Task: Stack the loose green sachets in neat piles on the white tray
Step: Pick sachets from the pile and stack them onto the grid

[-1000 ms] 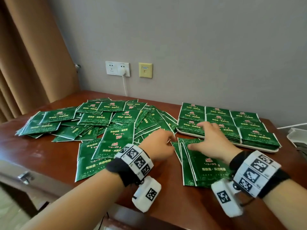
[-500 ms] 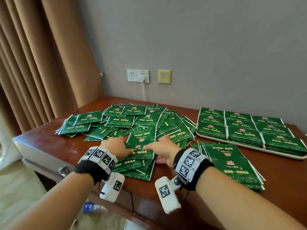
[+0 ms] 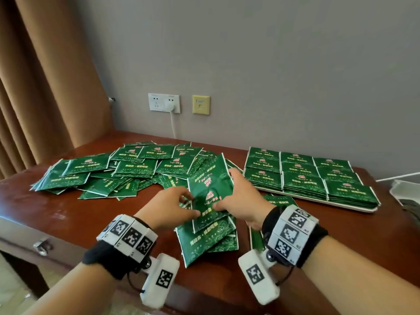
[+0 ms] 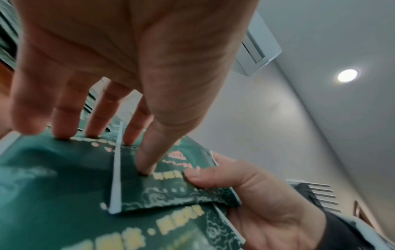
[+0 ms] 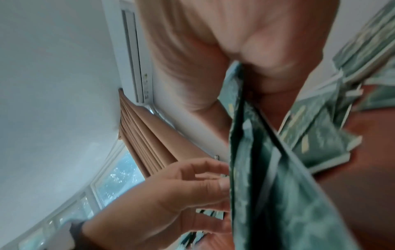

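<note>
Both hands hold a bunch of green sachets (image 3: pixel 211 185) tilted up above the table's front middle. My left hand (image 3: pixel 191 201) pinches its left edge, thumb (image 4: pixel 147 167) on the printed face. My right hand (image 3: pixel 223 189) grips the right side, thumb (image 4: pixel 203 175) in front and fingers behind. In the right wrist view the held sachets (image 5: pixel 267 186) show edge-on. A loose heap of sachets (image 3: pixel 127 171) covers the table at back left. The white tray (image 3: pixel 318 203) at right carries several neat green stacks (image 3: pixel 304 178).
A small pile of sachets (image 3: pixel 280 201) lies on the brown table (image 3: pixel 68 212) between my right wrist and the tray. A wall socket with a plugged cable (image 3: pixel 173 123) is behind the heap, a curtain (image 3: pixel 45 87) at left, and a white object (image 3: pixel 406 189) at the far right edge.
Half a second ago both hands pressed on sachets lying at the heap's front. Now they have gathered a bunch and lifted it, tilted, off the table.
</note>
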Demonstrator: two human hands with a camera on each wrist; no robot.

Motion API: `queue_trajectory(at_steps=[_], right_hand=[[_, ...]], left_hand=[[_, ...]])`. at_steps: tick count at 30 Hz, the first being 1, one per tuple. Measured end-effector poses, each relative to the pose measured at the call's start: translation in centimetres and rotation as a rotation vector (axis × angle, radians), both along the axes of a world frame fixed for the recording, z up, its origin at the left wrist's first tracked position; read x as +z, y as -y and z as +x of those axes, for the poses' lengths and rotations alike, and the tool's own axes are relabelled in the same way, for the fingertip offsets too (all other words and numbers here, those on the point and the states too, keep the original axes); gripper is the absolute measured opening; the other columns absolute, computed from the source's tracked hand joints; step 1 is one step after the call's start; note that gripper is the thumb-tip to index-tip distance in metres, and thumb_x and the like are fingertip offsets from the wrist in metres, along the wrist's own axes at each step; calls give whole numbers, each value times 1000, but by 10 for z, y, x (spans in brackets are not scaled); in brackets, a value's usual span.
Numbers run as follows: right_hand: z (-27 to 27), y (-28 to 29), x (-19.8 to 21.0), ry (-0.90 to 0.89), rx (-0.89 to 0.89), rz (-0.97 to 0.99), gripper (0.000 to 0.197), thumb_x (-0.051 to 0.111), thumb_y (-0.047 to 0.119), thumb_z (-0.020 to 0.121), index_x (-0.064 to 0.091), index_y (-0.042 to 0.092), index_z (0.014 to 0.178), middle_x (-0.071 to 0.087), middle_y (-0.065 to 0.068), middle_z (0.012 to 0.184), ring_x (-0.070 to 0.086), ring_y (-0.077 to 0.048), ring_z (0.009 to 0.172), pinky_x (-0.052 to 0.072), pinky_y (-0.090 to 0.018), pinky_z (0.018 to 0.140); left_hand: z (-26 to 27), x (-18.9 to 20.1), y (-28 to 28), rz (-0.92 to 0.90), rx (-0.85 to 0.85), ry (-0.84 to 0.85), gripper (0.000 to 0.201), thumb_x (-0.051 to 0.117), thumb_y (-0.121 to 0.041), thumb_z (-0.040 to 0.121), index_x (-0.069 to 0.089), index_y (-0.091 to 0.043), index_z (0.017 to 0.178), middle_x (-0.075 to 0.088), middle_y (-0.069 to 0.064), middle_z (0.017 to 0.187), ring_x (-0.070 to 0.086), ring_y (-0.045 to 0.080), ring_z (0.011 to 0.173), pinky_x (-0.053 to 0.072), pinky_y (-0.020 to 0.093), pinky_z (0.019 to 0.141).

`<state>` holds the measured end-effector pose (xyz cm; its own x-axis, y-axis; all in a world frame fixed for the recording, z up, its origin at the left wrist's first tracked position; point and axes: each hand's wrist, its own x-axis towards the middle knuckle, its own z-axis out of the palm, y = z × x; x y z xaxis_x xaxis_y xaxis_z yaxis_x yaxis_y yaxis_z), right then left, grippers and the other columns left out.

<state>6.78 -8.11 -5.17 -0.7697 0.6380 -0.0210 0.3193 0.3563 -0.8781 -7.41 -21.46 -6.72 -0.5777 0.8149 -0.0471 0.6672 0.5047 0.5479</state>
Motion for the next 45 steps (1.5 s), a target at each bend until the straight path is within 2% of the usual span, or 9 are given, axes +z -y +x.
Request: queue_trajectory(at_steps=[7,12,19,22,26,31,38,41,45], right_hand=[[90,-95,10,-31,-131,-113,108,87,0,71,25,25,156,48,3,149,55,-21,128,40,-44,113],[157,-148,-3,-33,-147,-231,60,77,-14,75,58,23,118,78,6,101,74,-15,95,54,-28,85],[184,-177,-41,96,-103,-89,23,80,8,82,76,14,103,79,3,100,74,-16,97,55,-21,82],[186,-187,-45,60,-134,33,25,88,22,74,78,15,96,72,-2,105,69,-11,93,52,-17,77],[193,-198,-53,-65,-196,179,79,71,72,70,64,-3,93,57,-20,99,56,-34,94,46,-41,84],[200,-189,-52,-345,-318,37,50,70,62,75,79,15,88,65,13,113,61,-2,111,47,-24,93],[205,-188,-51,-561,-374,-227,46,79,57,66,82,22,96,66,0,132,66,-28,117,54,-46,99],[207,-184,-44,-680,-370,-339,32,64,33,82,79,20,107,70,2,129,70,-14,110,59,-31,87],[205,-185,-44,-671,-435,-367,57,68,47,74,73,-4,100,73,-25,100,72,-32,80,62,-36,65]], left_hand=[[50,27,-87,149,-162,-51,39,73,-46,84,61,-28,117,60,-6,115,61,12,97,51,30,86],[77,30,-147,140,-299,-27,31,73,-43,84,64,-28,110,64,-7,112,62,8,95,53,29,86],[80,5,-198,-211,-426,-39,73,79,-57,74,53,-27,136,59,-7,134,58,14,118,46,35,105],[75,-5,-200,-222,-427,-2,70,78,-65,68,55,-31,125,60,-13,120,59,8,106,50,30,96],[76,-5,-195,-169,-423,-45,53,71,-71,69,55,-36,105,54,-16,104,54,0,93,47,22,80],[96,1,-183,-113,-477,-96,52,68,-78,64,53,-38,93,51,-16,98,51,2,87,47,21,75],[101,-12,-182,-230,-503,-122,64,72,-79,59,47,-32,94,53,-14,95,51,6,83,49,25,74],[99,-17,-182,-190,-522,-154,65,71,-76,64,52,-17,84,57,0,87,47,10,69,48,29,69],[84,-20,-179,16,-554,257,45,73,-57,77,55,-18,65,50,-7,58,42,7,52,40,22,55]])
